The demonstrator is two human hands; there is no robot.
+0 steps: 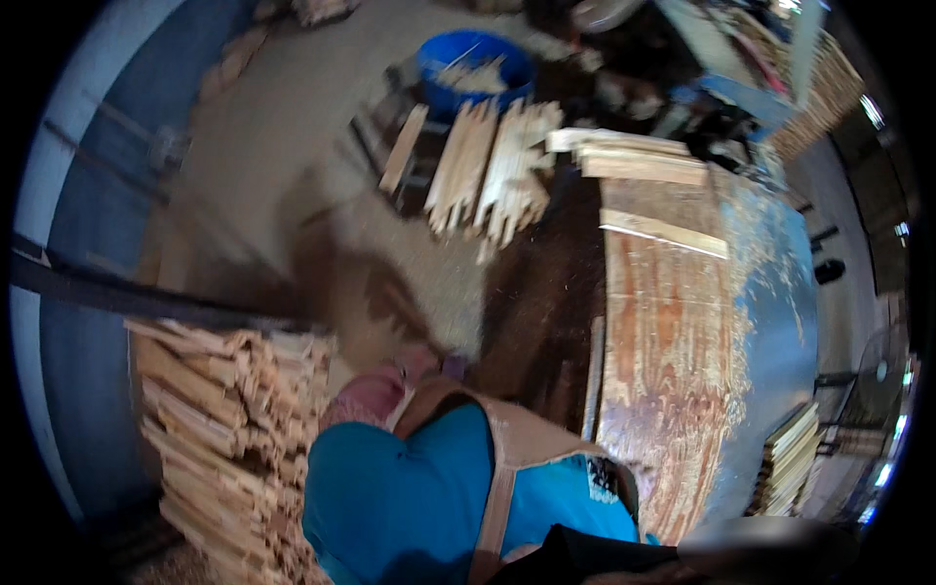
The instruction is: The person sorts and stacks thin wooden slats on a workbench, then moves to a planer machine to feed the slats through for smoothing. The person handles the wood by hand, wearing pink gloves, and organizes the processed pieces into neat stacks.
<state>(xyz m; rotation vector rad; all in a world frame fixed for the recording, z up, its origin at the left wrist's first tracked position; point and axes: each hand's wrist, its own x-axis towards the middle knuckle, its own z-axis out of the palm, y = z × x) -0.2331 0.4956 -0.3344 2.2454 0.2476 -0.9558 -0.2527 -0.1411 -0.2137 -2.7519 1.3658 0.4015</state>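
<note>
My own hands are nowhere in the head view; my blue shirt (409,497) and tan apron strap (502,487) fill the lower middle and cover whatever lies beneath. The stack of wood strips (229,429) at my left runs off the lower edge. The whole picture is smeared, so the clutter behind the blue tub (476,60) cannot be told apart. A dark blurred shape (634,561) cuts across the bottom right.
</note>
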